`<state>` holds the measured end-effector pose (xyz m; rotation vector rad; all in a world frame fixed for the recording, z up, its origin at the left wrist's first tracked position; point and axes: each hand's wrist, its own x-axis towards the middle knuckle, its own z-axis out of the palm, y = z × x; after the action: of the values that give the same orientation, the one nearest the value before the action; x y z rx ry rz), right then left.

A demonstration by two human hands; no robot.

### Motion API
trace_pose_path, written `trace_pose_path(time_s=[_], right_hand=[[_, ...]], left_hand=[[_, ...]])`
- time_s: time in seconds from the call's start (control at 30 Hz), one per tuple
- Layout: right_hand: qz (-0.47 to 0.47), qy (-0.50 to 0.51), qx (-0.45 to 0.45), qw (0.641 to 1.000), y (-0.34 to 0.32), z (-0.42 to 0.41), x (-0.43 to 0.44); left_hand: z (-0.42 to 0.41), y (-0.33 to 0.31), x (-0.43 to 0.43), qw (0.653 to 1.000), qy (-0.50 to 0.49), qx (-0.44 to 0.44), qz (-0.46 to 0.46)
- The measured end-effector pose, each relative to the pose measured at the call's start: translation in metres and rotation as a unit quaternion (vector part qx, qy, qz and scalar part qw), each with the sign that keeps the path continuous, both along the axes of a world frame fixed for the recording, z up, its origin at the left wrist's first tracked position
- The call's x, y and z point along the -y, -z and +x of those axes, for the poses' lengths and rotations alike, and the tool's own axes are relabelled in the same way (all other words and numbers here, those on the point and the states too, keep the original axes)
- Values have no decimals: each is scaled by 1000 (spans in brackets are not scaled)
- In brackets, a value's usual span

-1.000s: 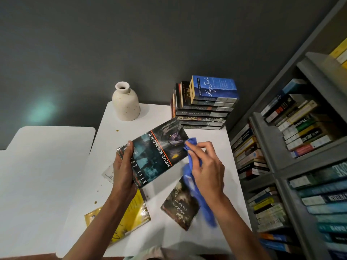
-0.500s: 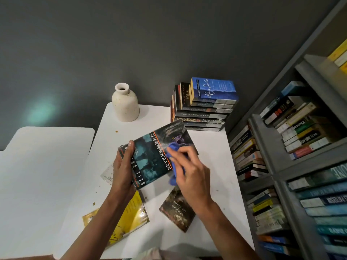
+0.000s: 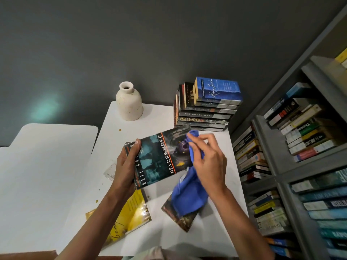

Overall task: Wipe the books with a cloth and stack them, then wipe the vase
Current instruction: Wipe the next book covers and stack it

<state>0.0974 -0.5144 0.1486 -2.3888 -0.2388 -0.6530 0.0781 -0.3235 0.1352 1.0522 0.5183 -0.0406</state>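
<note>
My left hand (image 3: 126,167) grips the left end of a dark teal paperback (image 3: 159,156) titled Neverwhere, held above the white table (image 3: 159,117). My right hand (image 3: 206,162) pinches a blue cloth (image 3: 187,196) against the book's right end, and the cloth hangs down below the hand. A stack of several books (image 3: 206,109) with a blue one on top stands at the table's back right. The cream vase (image 3: 129,102) stands upright at the back left. A yellow book (image 3: 131,214) and a dark brown book (image 3: 180,220) lie flat near the front.
A second white table (image 3: 43,166) adjoins on the left. Grey shelves (image 3: 272,156) crammed with books run along the right side, close to the table's edge. A small printed paper (image 3: 110,171) lies under my left wrist. A dark grey wall is behind.
My right hand slid the cloth leftwards over the cover, then back to the book's right end. The left hand and book stayed nearly in place.
</note>
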Motion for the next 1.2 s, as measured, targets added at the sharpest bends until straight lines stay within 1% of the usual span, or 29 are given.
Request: trace_pose_path(time_s=[0.07, 0.2, 0.23, 0.27, 0.37, 0.43, 0.5, 0.57, 0.63, 0.7, 0.73, 0.77, 0.87, 0.9, 1.0, 1.03, 1.07, 1.13, 1.2], right_hand=[[-5, 9, 16, 1000, -7, 5, -6], [-36, -89, -7, 995, 6, -25, -15], [-37, -93, -12, 995, 7, -25, -12], [-36, -78, -10, 996, 6, -19, -6], [-20, 16, 13, 1000, -9, 11, 2], [-27, 35, 22, 999, -16, 16, -10], [-56, -18, 19, 998, -11, 4, -27], [-71, -71, 9, 995, -5, -3, -25], [-60, -41, 5, 997, -5, 8, -7], [-37, 3, 5, 999, -9, 19, 3], [-35, -1, 7, 999, -11, 19, 0], [-46, -27, 16, 998, -12, 16, -9], [-93, -130, 36, 986, -11, 4, -21], [-95, -133, 30, 986, -11, 7, -15], [-47, -56, 13, 997, -13, 20, 1], [-41, -46, 15, 998, -13, 19, -3], [-47, -58, 20, 997, -13, 16, -11], [-64, -111, 27, 991, -12, 6, -27], [-65, -121, 17, 990, -11, 7, -23]], left_hand=[[2, -3, 2, 1000, 1, 1, -7], [5, -8, -4, 1000, -1, 27, -13], [4, -8, -6, 999, 2, 31, -8], [3, -6, -7, 999, 8, 35, 2], [2, -5, -3, 997, 38, 48, 36], [4, -6, 1, 997, 48, 52, 38], [6, -7, 2, 996, 48, 57, 44], [5, -5, -1, 995, 51, 63, 62], [3, -3, -4, 993, 55, 66, 76], [3, -6, -4, 994, 55, 63, 66], [4, -7, -2, 995, 57, 61, 56], [5, -10, -1, 995, 59, 60, 44], [7, -14, -1, 996, 60, 61, 28], [6, -14, -2, 996, 58, 61, 31], [6, -14, -3, 997, 54, 55, 22], [6, -14, -2, 997, 52, 54, 16], [7, -15, 0, 997, 49, 53, 13], [8, -16, 2, 997, 47, 54, 11], [8, -16, 1, 997, 48, 56, 12]])
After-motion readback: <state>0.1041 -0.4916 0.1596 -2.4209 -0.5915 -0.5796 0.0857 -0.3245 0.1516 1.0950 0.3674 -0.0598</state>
